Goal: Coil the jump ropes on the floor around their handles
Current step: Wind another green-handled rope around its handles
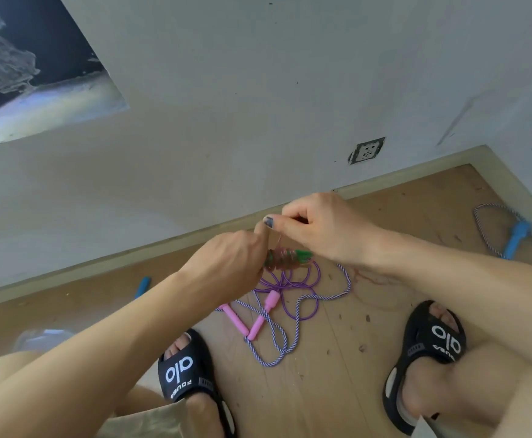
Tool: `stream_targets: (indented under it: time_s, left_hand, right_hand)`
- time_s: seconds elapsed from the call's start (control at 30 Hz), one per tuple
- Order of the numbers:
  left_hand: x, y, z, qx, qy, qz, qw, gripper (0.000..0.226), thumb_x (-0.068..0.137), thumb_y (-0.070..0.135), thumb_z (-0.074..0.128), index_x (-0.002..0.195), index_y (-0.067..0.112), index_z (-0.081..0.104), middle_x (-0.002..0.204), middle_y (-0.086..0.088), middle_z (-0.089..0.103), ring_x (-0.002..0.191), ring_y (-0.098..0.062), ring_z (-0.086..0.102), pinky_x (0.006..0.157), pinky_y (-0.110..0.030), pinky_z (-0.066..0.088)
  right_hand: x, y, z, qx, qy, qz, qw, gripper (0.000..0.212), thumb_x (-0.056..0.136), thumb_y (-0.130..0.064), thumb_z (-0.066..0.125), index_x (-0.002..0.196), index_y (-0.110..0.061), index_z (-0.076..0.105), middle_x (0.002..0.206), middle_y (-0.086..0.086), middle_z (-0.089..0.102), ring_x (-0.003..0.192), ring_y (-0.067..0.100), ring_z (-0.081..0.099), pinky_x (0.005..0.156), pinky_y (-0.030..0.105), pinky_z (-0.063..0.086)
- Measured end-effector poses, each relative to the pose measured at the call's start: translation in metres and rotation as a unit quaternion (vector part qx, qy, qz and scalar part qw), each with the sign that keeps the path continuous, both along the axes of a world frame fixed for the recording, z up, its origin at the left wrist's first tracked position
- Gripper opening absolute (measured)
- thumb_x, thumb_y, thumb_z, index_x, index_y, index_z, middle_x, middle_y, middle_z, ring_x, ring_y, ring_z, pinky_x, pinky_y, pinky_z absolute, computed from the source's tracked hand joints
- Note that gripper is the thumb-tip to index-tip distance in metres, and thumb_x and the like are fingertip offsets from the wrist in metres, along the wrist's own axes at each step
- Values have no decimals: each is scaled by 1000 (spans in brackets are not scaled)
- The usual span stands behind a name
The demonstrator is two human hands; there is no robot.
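Head view: left hand (226, 260) grips green handles (290, 257) — pinkish cord-wrapped — right hand (318, 226) fingers pinch the cord.

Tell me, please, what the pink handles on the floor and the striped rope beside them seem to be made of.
The pink cylindrical handles look like smooth moulded plastic: even colour with a slight sheen. The purple-and-white striped rope looks like braided or twisted fibre cord, judging from its diagonal two-colour pattern and matte surface; the exact fibre cannot be told.

Loose ropes (290, 298) on floor (337, 358) between sandals (182, 371).
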State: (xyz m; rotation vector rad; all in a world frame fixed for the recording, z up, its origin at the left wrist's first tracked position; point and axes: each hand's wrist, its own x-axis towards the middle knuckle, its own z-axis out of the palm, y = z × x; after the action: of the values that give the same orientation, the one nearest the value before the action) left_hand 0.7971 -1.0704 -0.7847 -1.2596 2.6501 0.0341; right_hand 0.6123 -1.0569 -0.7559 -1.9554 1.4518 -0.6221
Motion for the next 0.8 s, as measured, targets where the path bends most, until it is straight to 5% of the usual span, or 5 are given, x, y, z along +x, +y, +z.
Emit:
stream_targets:
  time_s: [0.3,0.53,0.63,0.73,0.8]
  left_hand:
    - [-9,17,24,59,84,-36,994,31,91,31,58,108,12,39,69,-2,49,60,-31,50,54,-40,42]
    - [-2,14,42,117,289,41,949,29,77,19,70,86,19,43,63,7,49,56,-21,45,52,-33,32]
    - [-5,10,45,210,361,147,897,13,80,15,69,85,16,57,58,9,54,51,-10,44,49,-28,35]
    - [1,-12,37,278,427,304,805,12,80,10,67,77,16,57,48,9,45,42,-14,37,45,-24,32]
    - [14,-30,30,267,400,362,799,14,80,10,66,78,17,54,57,-1,48,43,-18,38,44,-24,33]
  right_hand:
    - [-2,-17,-6,116,-102,-2,988,55,95,-41,61,64,3,49,53,-1,30,53,15,29,54,26,32]
    - [14,0,-33,242,-218,-29,945,39,88,-29,61,55,-18,45,51,-4,40,44,5,32,46,22,27]
    - [22,15,-48,259,-199,-82,942,29,75,-41,53,54,-22,45,44,-12,41,44,10,37,53,26,31]
    - [18,20,-56,224,-100,-101,964,52,101,-43,41,56,-17,43,52,1,39,53,18,34,60,33,27]
    - [12,22,-51,176,-63,-106,977,53,104,-40,39,57,-15,38,56,4,33,55,19,29,58,34,24]
